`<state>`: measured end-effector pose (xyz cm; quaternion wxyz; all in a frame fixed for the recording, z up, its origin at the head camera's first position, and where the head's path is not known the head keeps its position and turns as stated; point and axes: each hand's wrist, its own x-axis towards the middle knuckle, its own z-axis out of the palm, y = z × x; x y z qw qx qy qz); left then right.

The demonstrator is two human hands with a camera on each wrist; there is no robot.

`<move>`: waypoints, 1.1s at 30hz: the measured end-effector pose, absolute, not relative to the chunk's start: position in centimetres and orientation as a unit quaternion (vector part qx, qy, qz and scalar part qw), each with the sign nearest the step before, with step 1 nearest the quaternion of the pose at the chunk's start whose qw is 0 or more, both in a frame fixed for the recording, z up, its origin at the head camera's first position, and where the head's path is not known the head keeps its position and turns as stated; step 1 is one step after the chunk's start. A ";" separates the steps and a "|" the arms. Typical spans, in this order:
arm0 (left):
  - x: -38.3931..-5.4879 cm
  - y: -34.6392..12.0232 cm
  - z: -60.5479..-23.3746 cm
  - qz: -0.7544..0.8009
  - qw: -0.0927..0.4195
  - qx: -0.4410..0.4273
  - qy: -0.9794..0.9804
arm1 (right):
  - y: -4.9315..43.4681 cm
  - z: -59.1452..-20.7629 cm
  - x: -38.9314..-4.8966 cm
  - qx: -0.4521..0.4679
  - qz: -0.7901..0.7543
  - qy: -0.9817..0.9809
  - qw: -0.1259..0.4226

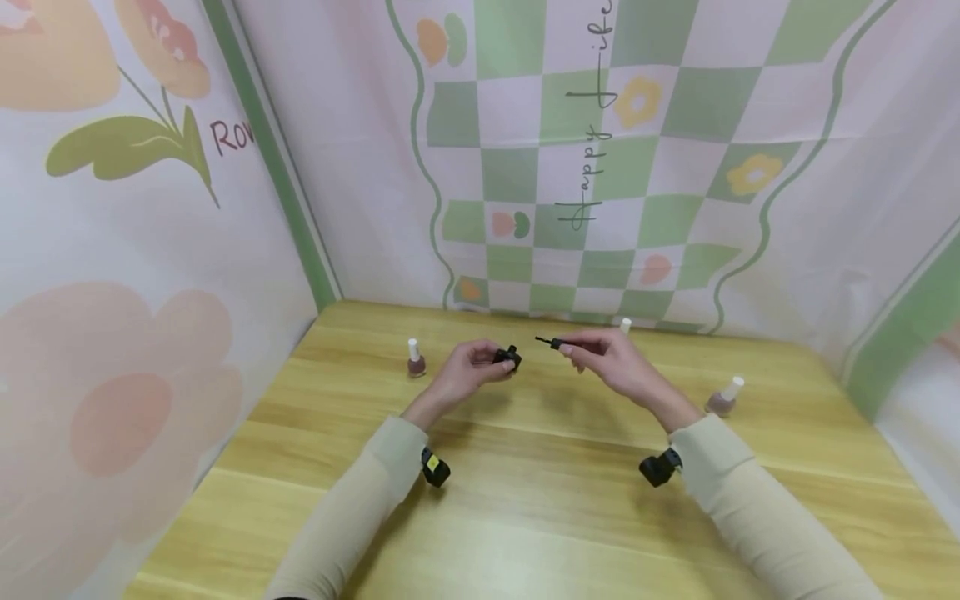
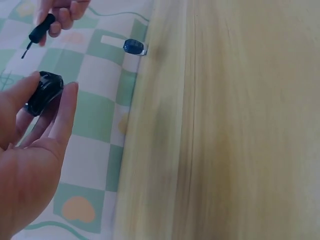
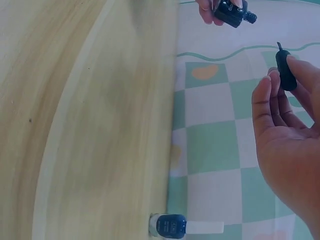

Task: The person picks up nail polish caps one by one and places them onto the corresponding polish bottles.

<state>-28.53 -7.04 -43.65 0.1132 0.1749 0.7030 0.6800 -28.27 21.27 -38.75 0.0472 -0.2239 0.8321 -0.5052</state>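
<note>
Over the middle of the table, my left hand (image 1: 467, 371) holds an uncapped black nail polish bottle (image 1: 510, 360) between thumb and fingers. The threaded neck (image 3: 250, 17) of the bottle shows in the right wrist view. To its right, my right hand (image 1: 613, 360) pinches the black brush cap (image 1: 556, 343) between thumb and fingertips. The thin brush (image 2: 26, 50) sticks out of the cap, pointing toward the bottle but apart from it. Both hands are raised off the tabletop.
A mauve polish bottle (image 1: 416, 365) with a white cap stands left of my left hand. Another (image 1: 722, 403) stands by my right forearm. Near the table's back edge is a dark blue bottle (image 3: 171, 226), white-capped. A patterned curtain (image 1: 570, 167) hangs behind the wooden table (image 1: 510, 517).
</note>
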 end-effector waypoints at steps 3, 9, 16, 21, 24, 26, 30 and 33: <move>-28.4 -7.0 -43.6 0.686 0.124 0.184 0.693 | 21.3 -38.4 -28.1 -0.229 -0.498 0.835 0.052; -28.3 -7.1 -43.9 0.679 0.130 0.197 0.695 | 21.2 -38.1 -28.0 -0.233 -0.491 0.838 0.058; -28.3 -7.1 -43.9 0.667 0.121 0.195 0.709 | 21.0 -37.9 -28.0 -0.239 -0.499 0.832 0.051; -28.2 -7.1 -43.9 0.664 0.117 0.199 0.712 | 21.0 -37.9 -28.1 -0.230 -0.504 0.831 0.050; -28.2 -7.1 -44.0 0.662 0.116 0.202 0.713 | 21.0 -37.9 -28.0 -0.228 -0.506 0.831 0.049; -28.2 -7.1 -44.0 0.662 0.116 0.204 0.712 | 20.9 -37.8 -27.9 -0.228 -0.508 0.829 0.048; -28.1 -7.0 -44.0 0.662 0.117 0.207 0.711 | 20.8 -37.6 -27.7 -0.227 -0.511 0.828 0.047; -28.0 -6.9 -44.0 0.659 0.118 0.210 0.713 | 20.8 -37.7 -27.7 -0.224 -0.511 0.829 0.045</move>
